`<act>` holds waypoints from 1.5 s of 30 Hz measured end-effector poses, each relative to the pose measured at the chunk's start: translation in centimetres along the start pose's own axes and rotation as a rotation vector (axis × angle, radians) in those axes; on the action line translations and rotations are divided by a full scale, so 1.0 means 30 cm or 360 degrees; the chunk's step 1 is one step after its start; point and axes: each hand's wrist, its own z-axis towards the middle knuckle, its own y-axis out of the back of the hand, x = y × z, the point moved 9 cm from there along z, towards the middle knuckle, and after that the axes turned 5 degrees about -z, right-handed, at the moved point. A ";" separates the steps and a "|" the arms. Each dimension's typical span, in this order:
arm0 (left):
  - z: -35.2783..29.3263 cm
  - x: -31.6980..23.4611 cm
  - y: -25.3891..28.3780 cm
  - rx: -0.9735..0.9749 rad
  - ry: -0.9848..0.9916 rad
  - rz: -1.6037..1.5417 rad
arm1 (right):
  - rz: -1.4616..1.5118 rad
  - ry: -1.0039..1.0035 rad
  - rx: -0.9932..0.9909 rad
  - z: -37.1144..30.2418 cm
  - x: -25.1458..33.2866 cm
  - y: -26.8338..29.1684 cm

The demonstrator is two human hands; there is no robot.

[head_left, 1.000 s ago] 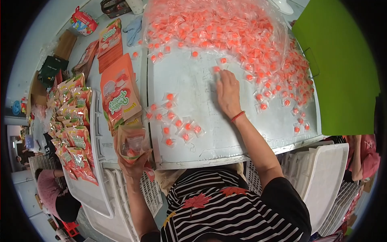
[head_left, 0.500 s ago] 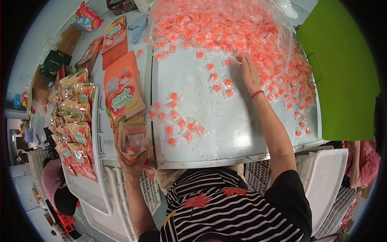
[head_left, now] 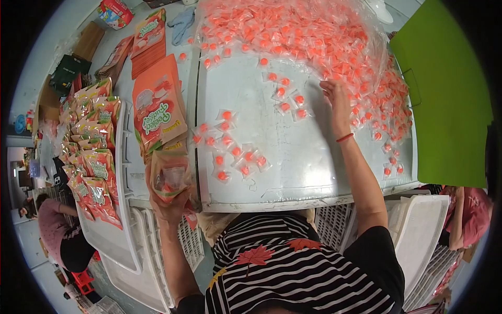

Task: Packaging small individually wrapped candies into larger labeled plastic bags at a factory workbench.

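My left hand [head_left: 168, 205] is wrapped round the lower part of an open orange pouch [head_left: 171, 189]. The pouch's mouth faces up, and clear wrapping with something reddish shows inside. Over the pale tabletop [head_left: 293, 157], my right hand [head_left: 337, 99] has loosely bent fingers with gaps between them, and no sweet shows in it. It is at the edge of a large heap of wrapped sweets [head_left: 293, 31], red-orange balls in clear square wrappers. Left of that hand lies a small group of loose sweets [head_left: 285, 106]. Another group of sweets [head_left: 236, 151] is nearer the front left.
Flat orange pouches [head_left: 157, 104] are stacked left of the table seam. Filled pouches [head_left: 99, 162] stand in rows on a white tray [head_left: 125, 157] farther left. A blue cloth [head_left: 182, 25] lies at the back. A green panel [head_left: 444, 99] rises on the right. Two other people sit nearby.
My right hand has drawn slightly right and nearer me, its fingers bending from a straighter reach. My left hand still grips the pouch. The whole view has shifted a little.
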 end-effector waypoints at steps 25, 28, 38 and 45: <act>0.039 -0.164 -0.119 0.0161 -0.0243 0.0584 | -0.1652 0.1155 0.0584 -0.264 0.126 -0.447; 0.049 -0.193 -0.200 0.0260 -0.0516 0.0843 | -0.1642 0.1247 0.0475 -0.264 0.121 -0.473; 0.034 -0.200 -0.251 0.0045 -0.0674 0.0692 | 0.1047 -0.0694 0.0323 -0.309 0.361 -0.656; 0.052 -0.191 -0.233 -0.0105 -0.0665 0.0530 | 0.0399 -0.0216 0.0639 -0.411 0.388 -0.799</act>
